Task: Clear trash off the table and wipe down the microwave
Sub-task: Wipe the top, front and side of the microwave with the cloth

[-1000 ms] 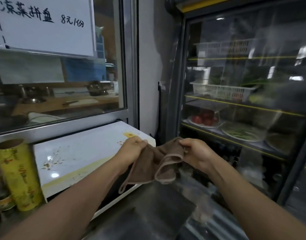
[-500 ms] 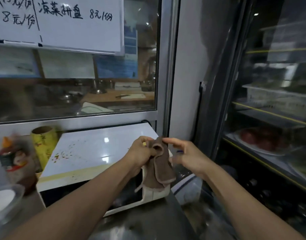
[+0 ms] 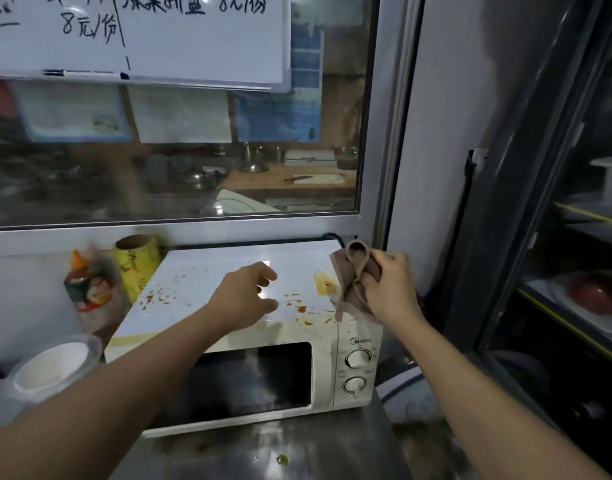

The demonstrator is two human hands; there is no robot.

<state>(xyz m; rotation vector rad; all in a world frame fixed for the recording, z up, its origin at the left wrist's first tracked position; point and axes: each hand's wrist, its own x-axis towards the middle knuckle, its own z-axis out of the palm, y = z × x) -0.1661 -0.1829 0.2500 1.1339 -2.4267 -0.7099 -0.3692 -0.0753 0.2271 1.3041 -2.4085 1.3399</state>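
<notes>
Steel counter (image 3: 297, 448) under a serving window carries the white microwave (image 3: 249, 341), its top spattered with orange and yellow stains. I see my right hand (image 3: 389, 292) gripping the bunched brown cloth (image 3: 353, 278) above the top's right rear corner. My left hand (image 3: 244, 299) hovers over the middle of the top, fingers loosely spread, holding nothing. A sauce bottle (image 3: 88, 289) and yellow roll (image 3: 136, 265) stand beside its left.

I see a steel surface (image 3: 297, 448) below my hands, smeared and carrying a small greenish scrap (image 3: 282, 459) near its front. A white microwave (image 3: 353, 344) stands on it under both hands. Left of my left hand (image 3: 244, 299) stand a sauce bottle (image 3: 90, 292), a yellow roll (image 3: 136, 261) and a white bowl (image 3: 55, 367).
</notes>
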